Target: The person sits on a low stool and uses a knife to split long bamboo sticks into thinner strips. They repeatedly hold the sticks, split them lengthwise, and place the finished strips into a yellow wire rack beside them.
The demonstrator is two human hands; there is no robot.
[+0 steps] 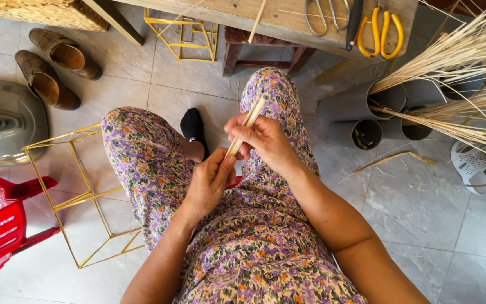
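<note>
Left hand and right hand both pinched thin cane strips above the floral lap; beyond, grey tubes on the floor held long straw bundles; farthest, yellow-handled shears lay on the counter.

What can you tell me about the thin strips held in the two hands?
The strips are pale tan, flat and narrow, seemingly split cane or bamboo. A few lie together as one slim bundle, slanting up and to the right above the lap. The left hand pinches the lower end; the right hand closes around the middle. The upper end sticks out free.
</note>
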